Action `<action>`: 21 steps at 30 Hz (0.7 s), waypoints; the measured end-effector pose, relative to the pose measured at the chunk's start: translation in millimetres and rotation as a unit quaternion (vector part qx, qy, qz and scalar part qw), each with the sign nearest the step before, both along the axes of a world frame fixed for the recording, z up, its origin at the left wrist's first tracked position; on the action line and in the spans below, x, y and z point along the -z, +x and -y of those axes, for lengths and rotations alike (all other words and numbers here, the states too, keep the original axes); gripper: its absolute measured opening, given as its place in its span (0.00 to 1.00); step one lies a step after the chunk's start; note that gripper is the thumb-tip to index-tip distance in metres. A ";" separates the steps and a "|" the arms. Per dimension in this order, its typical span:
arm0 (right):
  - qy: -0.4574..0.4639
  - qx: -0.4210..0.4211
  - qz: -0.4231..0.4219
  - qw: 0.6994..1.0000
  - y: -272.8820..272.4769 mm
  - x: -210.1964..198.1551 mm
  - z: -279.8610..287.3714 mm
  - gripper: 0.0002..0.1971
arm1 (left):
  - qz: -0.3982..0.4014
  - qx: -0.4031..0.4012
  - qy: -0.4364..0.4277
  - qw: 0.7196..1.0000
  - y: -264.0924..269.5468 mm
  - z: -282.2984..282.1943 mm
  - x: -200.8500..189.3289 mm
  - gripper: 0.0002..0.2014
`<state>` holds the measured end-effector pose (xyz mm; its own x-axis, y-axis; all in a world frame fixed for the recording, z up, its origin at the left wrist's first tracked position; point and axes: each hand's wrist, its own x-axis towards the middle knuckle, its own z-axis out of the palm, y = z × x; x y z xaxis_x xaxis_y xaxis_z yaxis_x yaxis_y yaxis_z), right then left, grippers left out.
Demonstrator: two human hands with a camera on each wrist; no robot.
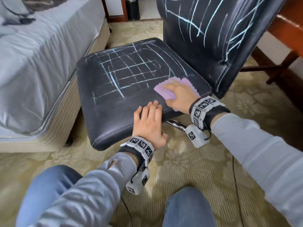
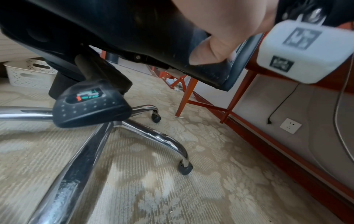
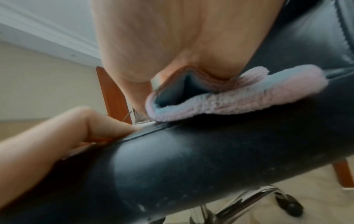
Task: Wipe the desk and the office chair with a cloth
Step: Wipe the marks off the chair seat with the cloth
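1. Black leather office chair point(image 1: 131, 89) stands on patterned beige carpet point(image 1: 180, 169), between a bed with grey sheets point(image 1: 32, 54) on one side and a red-brown wooden table point(image 1: 288, 27) on the other. Seat and backrest carry many pale blue chalk-like lines.
2. Folded lilac microfibre cloth point(image 1: 165, 91) lies flat on the seat, at the corner nearest the backrest and close to the near edge.
3. Right hand point(image 1: 180, 94) lies palm-down on the cloth, fingers straight and spread over it, pressing it onto the leather. Right wrist view shows the palm on top of the cloth point(image 3: 239, 97), a fold of it bulging out beneath the hand. No curl around the cloth is visible.
4. Left hand point(image 1: 150, 123) rests on the near edge of the seat, just beside the right hand but apart from the cloth. Its fingers point(image 1: 154, 108) lie straight on the seat top; the thumb point(image 2: 208, 53) hooks under the seat rim, seen in the left wrist view.
5. Seat strip nearest the person looks mostly free of lines; the grid of lines fills the middle and far part.
6. Left wrist view: chrome star base with castors point(image 2: 149, 134) under the seat, a black lever paddle point(image 2: 91, 109), a white perforated basket point(image 2: 28, 72) behind, a white wall socket point(image 2: 290, 125).
7. Both wrists wear bands with black-and-white markers.
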<state>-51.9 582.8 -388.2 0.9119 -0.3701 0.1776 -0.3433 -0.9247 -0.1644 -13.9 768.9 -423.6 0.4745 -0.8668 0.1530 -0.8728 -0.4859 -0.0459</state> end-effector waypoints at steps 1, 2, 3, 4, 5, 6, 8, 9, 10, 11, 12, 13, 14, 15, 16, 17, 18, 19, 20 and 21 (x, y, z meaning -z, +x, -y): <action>-0.027 0.013 0.001 1.000 -1.8 -1.8 1.7 0.17 | -0.001 0.003 0.013 1.000 0.9 0.7 -3.9 0.49; -0.055 0.028 -0.003 0.998 -2.5 -3.4 3.1 0.15 | 0.000 0.009 0.026 1.000 2.2 1.6 -8.2 0.48; -0.085 0.037 -0.011 0.996 -2.4 -3.8 4.1 0.15 | 0.004 0.018 0.034 0.999 3.0 2.5 -11.8 0.46; -0.106 0.046 -0.026 0.993 0.6 -0.7 6.2 0.15 | 0.010 0.030 0.037 0.999 4.1 3.7 -15.2 0.44; -0.126 0.052 -0.036 0.990 1.9 1.4 7.5 0.13 | 0.014 0.043 0.034 0.998 5.9 5.5 -18.1 0.41; -0.128 0.066 -0.040 0.989 3.6 2.9 10.3 0.10 | 0.016 0.057 0.027 0.998 8.5 7.8 -21.0 0.39; -0.097 0.093 -0.040 0.990 3.3 2.8 18.8 0.07 | 0.002 0.093 0.026 0.995 15.8 15.5 -22.8 0.42; -0.085 0.106 -0.046 0.990 3.1 3.3 24.4 0.09 | -0.011 0.118 0.044 0.992 20.8 20.2 -23.1 0.47; -0.078 0.123 -0.053 0.988 2.8 3.3 31.3 0.12 | -0.020 0.147 0.074 0.986 25.7 25.0 -23.9 0.53; -0.068 0.145 -0.061 0.985 3.1 2.8 36.7 0.14 | -0.024 0.173 0.108 0.979 30.2 29.1 -23.5 0.57; -0.054 0.169 -0.065 0.982 2.8 1.7 40.3 0.15 | -0.028 0.190 0.132 0.972 33.7 32.5 -22.0 0.60; -0.043 0.184 -0.073 0.979 3.4 0.8 43.8 0.15 | -0.033 0.194 0.142 0.970 35.7 35.5 -18.8 0.60; -0.042 0.192 -0.084 0.977 5.5 -1.2 46.3 0.14 | -0.036 0.192 0.140 0.971 36.5 37.5 -16.5 0.61; -0.055 0.195 -0.102 0.974 8.9 -4.9 46.3 0.12 | -0.037 0.190 0.135 0.972 36.0 38.8 -15.0 0.61; -0.062 0.193 -0.121 0.972 15.1 -9.5 44.4 0.10 | -0.038 0.189 0.131 0.973 35.5 39.3 -14.4 0.61; -0.065 0.177 -0.138 0.972 22.4 -14.3 39.9 0.08 | -0.041 0.190 0.129 0.972 34.6 39.8 -14.2 0.60; -0.069 0.148 -0.150 0.975 30.3 -18.1 33.9 0.08 | -0.045 0.190 0.129 0.972 33.7 40.9 -14.9 0.60; -0.071 0.107 -0.155 0.980 36.5 -19.8 27.2 0.09 | -0.049 0.188 0.133 0.972 33.3 42.4 -15.2 0.60; -0.064 0.064 -0.159 0.983 40.1 -21.6 21.3 0.12 | -0.055 0.187 0.136 0.971 33.0 43.2 -16.1 0.60; -0.052 0.019 -0.162 0.985 40.6 -23.6 17.8 0.17 | -0.059 0.187 0.136 0.971 32.8 43.4 -16.8 0.61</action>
